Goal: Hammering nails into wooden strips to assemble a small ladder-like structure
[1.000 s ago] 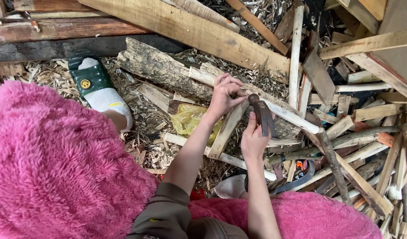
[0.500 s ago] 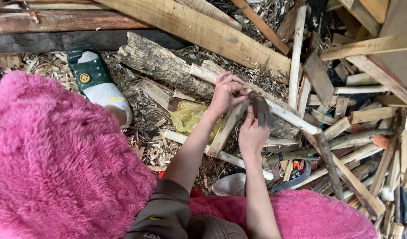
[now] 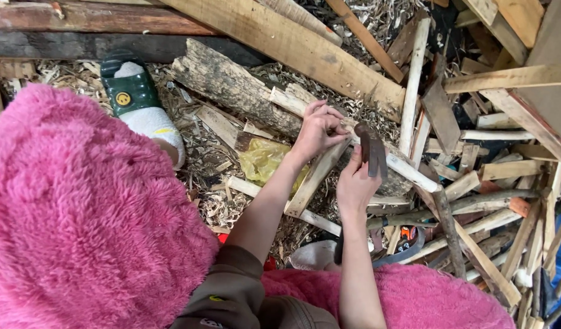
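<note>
My left hand (image 3: 320, 129) pinches the top end of a pale split wood stick (image 3: 314, 180) that stands tilted on the chip-covered ground. My right hand (image 3: 355, 186) is just to its right and grips a dark, rusty flat blade (image 3: 373, 152). The blade points upward, next to the stick's top and my left fingers. Whether its edge touches the wood I cannot tell. Both forearms reach out from between my knees, which are covered in pink fluffy cloth (image 3: 79, 213).
A rough grey log (image 3: 232, 85) and a long plank (image 3: 293, 42) lie behind the hands. A green and white shoe (image 3: 131, 91) is at the left, a yellow plastic bag (image 3: 265, 158) under the stick. Heaped split sticks (image 3: 494, 170) fill the right side.
Both hands stay close together at the stick's top. The blade has shifted slightly up and to the right. The stick is held as before.
</note>
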